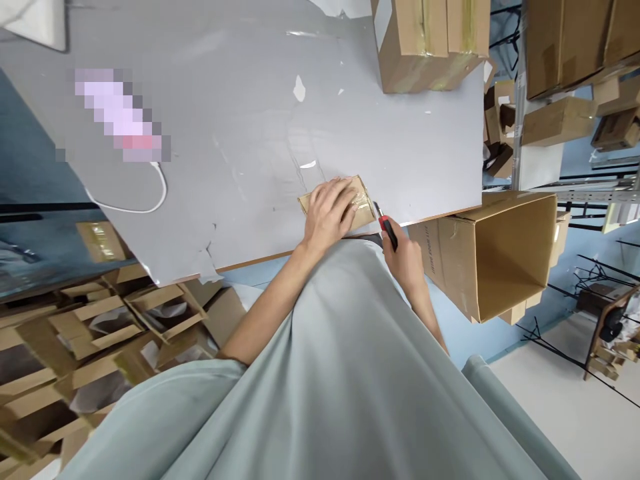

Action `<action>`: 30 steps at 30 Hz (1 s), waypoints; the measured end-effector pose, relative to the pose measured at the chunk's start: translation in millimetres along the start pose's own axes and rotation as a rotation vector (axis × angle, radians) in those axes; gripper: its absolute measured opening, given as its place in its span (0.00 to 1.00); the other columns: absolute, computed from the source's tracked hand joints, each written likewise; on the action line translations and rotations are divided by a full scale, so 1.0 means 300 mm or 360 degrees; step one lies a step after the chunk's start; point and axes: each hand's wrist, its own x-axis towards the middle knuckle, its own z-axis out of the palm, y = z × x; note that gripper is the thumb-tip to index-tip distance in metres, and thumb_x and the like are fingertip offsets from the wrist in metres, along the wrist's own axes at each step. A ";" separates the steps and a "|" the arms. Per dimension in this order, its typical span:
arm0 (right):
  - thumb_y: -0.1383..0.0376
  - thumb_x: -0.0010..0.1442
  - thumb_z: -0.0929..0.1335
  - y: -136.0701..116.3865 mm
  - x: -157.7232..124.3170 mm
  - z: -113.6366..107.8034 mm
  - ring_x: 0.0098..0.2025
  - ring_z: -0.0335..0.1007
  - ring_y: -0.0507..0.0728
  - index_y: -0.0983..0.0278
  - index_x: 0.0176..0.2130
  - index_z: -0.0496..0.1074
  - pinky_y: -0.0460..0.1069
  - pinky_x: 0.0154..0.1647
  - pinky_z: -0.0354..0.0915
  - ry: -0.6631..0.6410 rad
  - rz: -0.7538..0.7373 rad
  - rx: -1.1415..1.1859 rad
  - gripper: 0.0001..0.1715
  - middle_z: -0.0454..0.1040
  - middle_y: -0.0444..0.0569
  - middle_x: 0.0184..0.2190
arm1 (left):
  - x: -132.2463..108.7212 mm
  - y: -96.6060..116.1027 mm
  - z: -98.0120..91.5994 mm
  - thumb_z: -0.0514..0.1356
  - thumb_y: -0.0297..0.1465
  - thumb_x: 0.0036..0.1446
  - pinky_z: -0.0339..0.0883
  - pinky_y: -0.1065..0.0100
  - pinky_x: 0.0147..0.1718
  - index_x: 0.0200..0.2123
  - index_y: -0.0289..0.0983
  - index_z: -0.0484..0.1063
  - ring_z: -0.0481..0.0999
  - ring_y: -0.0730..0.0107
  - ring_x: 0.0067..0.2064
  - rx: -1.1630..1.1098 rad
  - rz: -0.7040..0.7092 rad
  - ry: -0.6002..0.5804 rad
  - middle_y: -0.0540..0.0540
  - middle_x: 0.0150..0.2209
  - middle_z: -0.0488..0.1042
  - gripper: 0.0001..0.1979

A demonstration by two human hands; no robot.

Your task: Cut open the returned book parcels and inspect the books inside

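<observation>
A small taped cardboard box (361, 197) lies at the near edge of the grey table (250, 120). My left hand (327, 215) rests flat on top of it, pressing it down. My right hand (406, 259) grips a red and black utility knife (387, 230), whose tip sits at the right end of the small box. My pale green shirt covers the lower middle of the view and hides the table edge below my hands.
A larger taped cardboard box (430, 41) stands at the far right of the table. An open empty carton (500, 253) lies on its side beside the table. Several flattened cartons (100, 333) pile at left. A white cable (145, 200) loops on the table. Shelves with boxes (580, 67) stand at right.
</observation>
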 end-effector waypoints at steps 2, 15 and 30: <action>0.49 0.84 0.56 0.053 0.051 0.029 0.41 0.86 0.62 0.59 0.71 0.73 0.51 0.47 0.77 0.0129 -0.0069 0.0331 0.32 0.88 0.51 0.41 | -0.034 -0.035 -0.030 0.57 0.49 0.78 0.60 0.35 0.77 0.69 0.45 0.76 0.70 0.41 0.77 -0.0022 -0.0027 0.0052 0.34 0.73 0.74 0.25; 0.44 0.77 0.65 0.059 0.488 0.380 0.36 0.72 0.54 0.63 0.43 0.76 0.49 0.40 0.80 -0.0135 -0.0098 0.0948 0.26 0.73 0.43 0.33 | -0.361 -0.087 -0.282 0.53 0.49 0.80 0.73 0.39 0.67 0.66 0.46 0.81 0.78 0.44 0.67 0.0137 -0.0484 0.0258 0.31 0.66 0.77 0.25; 0.41 0.80 0.56 0.139 0.425 0.188 0.48 0.78 0.60 0.65 0.66 0.76 0.54 0.47 0.82 0.0114 -0.0366 0.0516 0.40 0.81 0.57 0.51 | -0.263 -0.217 -0.032 0.64 0.51 0.72 0.82 0.52 0.63 0.79 0.39 0.64 0.79 0.51 0.69 -0.0521 -0.0701 0.0262 0.30 0.73 0.70 0.40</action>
